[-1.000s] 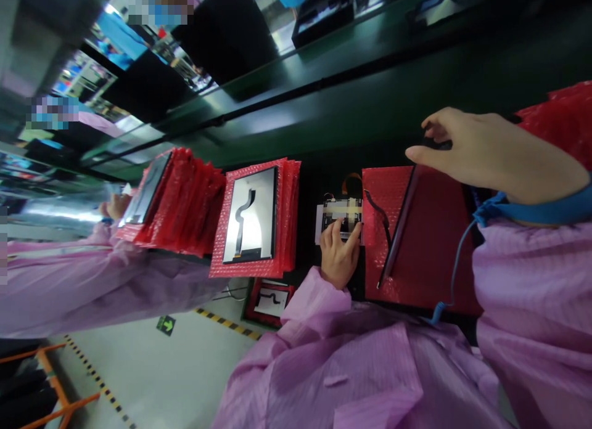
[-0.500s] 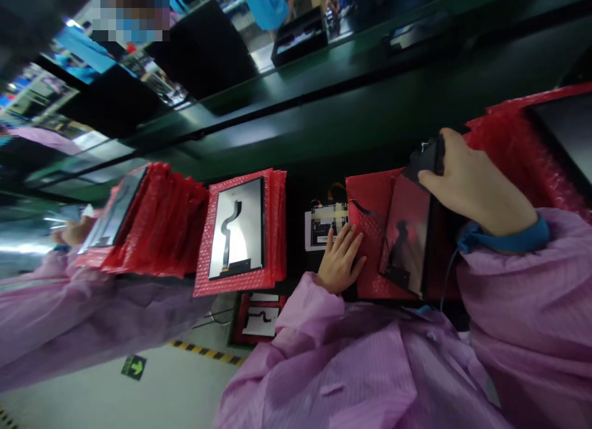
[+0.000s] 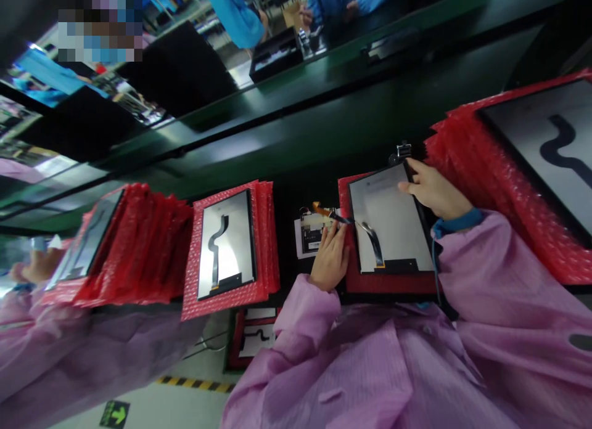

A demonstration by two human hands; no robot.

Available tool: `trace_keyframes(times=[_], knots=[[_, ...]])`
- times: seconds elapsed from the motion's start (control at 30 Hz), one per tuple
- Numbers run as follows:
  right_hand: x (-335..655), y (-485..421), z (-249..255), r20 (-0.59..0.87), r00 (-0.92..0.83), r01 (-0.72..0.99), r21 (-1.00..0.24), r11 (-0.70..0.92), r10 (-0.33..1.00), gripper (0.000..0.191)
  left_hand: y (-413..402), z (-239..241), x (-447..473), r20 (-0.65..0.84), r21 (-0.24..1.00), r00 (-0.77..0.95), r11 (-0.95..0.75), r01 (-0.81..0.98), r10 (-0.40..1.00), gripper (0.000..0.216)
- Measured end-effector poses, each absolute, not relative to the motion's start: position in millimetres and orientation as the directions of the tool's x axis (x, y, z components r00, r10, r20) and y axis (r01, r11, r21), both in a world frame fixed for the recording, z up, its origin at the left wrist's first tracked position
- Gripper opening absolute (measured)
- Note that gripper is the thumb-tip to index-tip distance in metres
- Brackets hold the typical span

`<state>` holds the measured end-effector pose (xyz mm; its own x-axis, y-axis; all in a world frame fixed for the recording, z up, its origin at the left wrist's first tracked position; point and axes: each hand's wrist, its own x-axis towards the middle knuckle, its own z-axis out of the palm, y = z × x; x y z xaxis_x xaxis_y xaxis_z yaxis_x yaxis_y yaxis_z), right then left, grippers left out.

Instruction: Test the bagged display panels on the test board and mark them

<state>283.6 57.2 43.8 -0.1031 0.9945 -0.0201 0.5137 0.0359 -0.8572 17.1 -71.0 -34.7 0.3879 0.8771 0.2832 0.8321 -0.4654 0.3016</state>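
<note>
An LCD panel (image 3: 391,216), pale back up with a dark flex ribbon, lies over a red mat (image 3: 388,286) in front of me. My right hand (image 3: 435,188) grips its upper right edge, thumb on the pale back. My left hand (image 3: 330,256) rests flat with fingers stretched out at a small circuit board (image 3: 312,235), left of the panel. An orange-ended flex cable (image 3: 326,211) crosses from the board to the panel's ribbon by the fingertips. Whether the two are joined is too small to tell. Behind the panel stands a small metal fitting (image 3: 404,150).
Left of me stands a stack of red bubble bags (image 3: 268,244) with a panel (image 3: 226,244) on top; more bags (image 3: 139,250) lean beyond. Another stack (image 3: 456,139) with a panel (image 3: 550,151) is at right. A co-worker's hand (image 3: 44,265) is far left. A green ledge (image 3: 296,133) runs behind.
The panel has gone from tilted up to lying nearly flat, with my right hand lower on its edge. The orange flex end now shows above my left fingers. The whole view has shifted.
</note>
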Motion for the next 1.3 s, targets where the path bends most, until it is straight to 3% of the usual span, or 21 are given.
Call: trace_keyframes(times=[0.1,0.17,0.23,0.33,0.4,0.5,0.63,0.8,1.07,1.3], knots=[[284,56,41,-0.046,-0.026,0.724,-0.689,-0.013,0.999,0.037,-71,-26,17,0.358,0.244,0.428,-0.525,0.815,0.83,0.048],[281,51,46,0.1,-0.025,0.846,-0.528,0.074,0.995,0.033,-69,-15,14,0.477,0.186,0.463,-0.601,0.778,0.747,0.035],[269,44,52,0.223,-0.152,0.854,-0.461,0.242,0.963,0.032,-62,-2,9,0.587,0.147,0.47,-0.657,0.739,0.66,0.023],[240,37,56,0.201,-0.445,0.661,-0.583,0.472,0.872,0.029,-43,15,3,0.703,0.119,0.365,-0.606,0.786,0.611,0.019],[219,34,53,0.109,-0.582,0.507,-0.726,0.465,0.805,0.028,-25,20,1,0.726,0.116,0.295,-0.533,0.838,0.622,0.023],[201,32,43,0.037,-0.616,0.423,-0.827,0.37,0.787,0.024,-2,20,0,0.649,0.131,0.313,-0.507,0.852,0.693,0.031],[199,28,30,0.029,-0.583,0.406,-0.855,0.323,0.812,0.019,10,12,-4,0.496,0.191,0.403,-0.549,0.814,0.769,0.035],[194,21,25,0.057,-0.539,0.421,-0.846,0.328,0.84,0.012,8,7,-5,0.464,0.24,0.53,-0.676,0.696,0.71,0.028],[188,18,22,0.091,-0.543,0.455,-0.803,0.384,0.835,0.011,9,4,-2,0.371,0.321,0.524,-0.635,0.703,0.767,0.027],[193,21,21,0.061,-0.595,0.477,-0.776,0.414,0.801,0.014,8,1,0,0.386,0.314,0.51,-0.629,0.711,0.769,0.029]])
